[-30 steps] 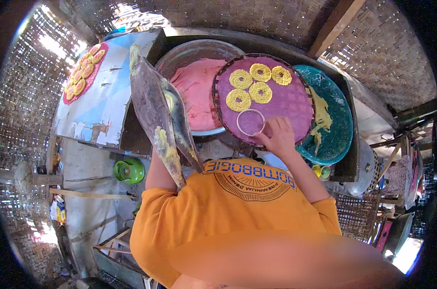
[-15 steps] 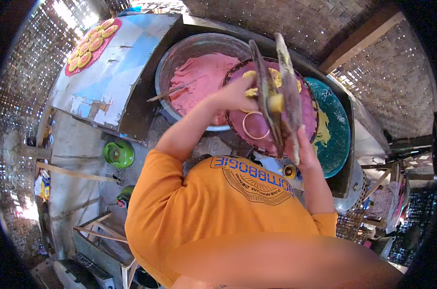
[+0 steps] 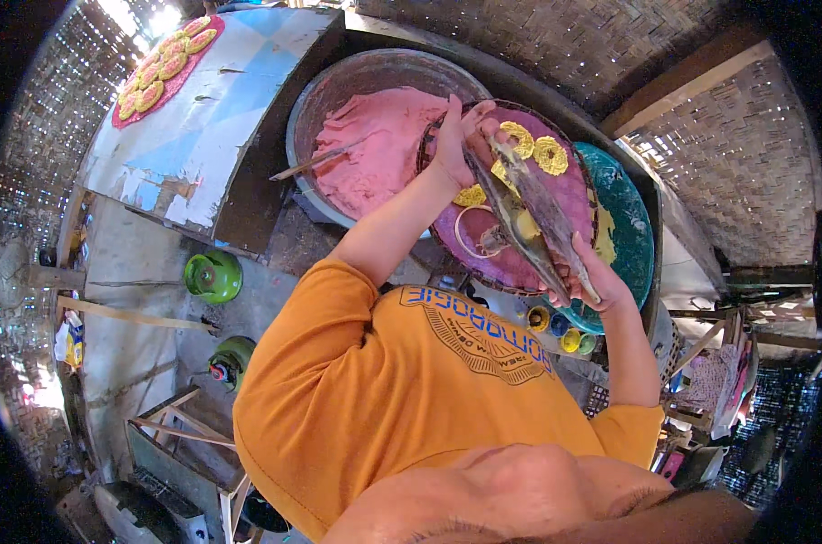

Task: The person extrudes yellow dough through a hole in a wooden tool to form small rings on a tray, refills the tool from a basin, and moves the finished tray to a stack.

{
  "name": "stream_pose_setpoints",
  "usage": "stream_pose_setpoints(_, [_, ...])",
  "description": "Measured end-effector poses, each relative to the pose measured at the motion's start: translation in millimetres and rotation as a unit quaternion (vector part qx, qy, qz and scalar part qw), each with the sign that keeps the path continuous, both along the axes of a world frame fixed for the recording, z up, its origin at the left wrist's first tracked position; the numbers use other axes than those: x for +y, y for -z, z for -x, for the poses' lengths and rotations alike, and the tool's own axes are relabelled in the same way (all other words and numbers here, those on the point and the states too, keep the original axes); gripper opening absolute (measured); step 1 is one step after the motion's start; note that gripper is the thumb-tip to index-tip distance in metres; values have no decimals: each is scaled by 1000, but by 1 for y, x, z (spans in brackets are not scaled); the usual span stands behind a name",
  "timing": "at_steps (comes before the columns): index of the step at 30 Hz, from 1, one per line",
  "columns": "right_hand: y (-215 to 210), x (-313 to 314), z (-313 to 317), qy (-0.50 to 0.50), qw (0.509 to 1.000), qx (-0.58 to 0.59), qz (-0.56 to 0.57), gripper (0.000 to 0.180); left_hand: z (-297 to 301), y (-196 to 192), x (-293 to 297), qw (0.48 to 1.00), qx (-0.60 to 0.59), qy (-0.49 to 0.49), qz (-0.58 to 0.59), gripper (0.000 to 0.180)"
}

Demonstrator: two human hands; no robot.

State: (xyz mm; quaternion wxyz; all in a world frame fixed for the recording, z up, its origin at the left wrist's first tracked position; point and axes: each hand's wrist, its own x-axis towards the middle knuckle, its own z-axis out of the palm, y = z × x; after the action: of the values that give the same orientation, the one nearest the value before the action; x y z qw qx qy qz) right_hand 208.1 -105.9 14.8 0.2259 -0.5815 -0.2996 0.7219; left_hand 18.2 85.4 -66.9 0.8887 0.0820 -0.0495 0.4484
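My left hand (image 3: 449, 145) is at the far end of a weathered two-piece wooden press (image 3: 556, 204), its fingers around the top. My right hand (image 3: 603, 276) grips the near end from the right side. Yellow dough (image 3: 527, 225) shows in the narrow gap between the two long wooden pieces. Beneath the press is a round tray (image 3: 506, 267) with a pink-purple surface and a dark woven rim. On it lie several yellow flower-shaped dough pieces (image 3: 551, 156) and a thin pale ring (image 3: 457, 238), partly hidden by the press.
A large grey basin (image 3: 302, 136) of pink powder (image 3: 375, 136), with a stick (image 3: 311, 163) in it, stands left of the tray. A green basin (image 3: 624, 208) sits at right. Yellow pieces (image 3: 171, 63) lie on the worn table (image 3: 193, 118). Green gas cylinders (image 3: 213, 276) stand below.
My left hand has moved from over the yellow pieces on the tray to the far end of the press. The press has tilted, its top leaning further left.
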Motion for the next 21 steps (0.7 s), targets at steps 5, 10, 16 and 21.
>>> stream_pose_setpoints(5, [10, 1, 15, 7, 1000, -25, -9, 61, 17, 18, 5, 1000, 10, -26, -12, 51])
stream_pose_setpoints(10, [20, 20, 24, -20, 993, -104, -58, 61, 34, 2, 16, 997, 51, -61, -5, 46])
stream_pose_setpoints(16, [9, 29, 30, 16, 959, -252, -130, 53, 24, 6, 33, 998, 16, -52, -18, 50])
stream_pose_setpoints(21, [-1, 18, 18, 9, 949, -277, -152, 50, 2, 19, 26, 999, 18, -35, 20, 46])
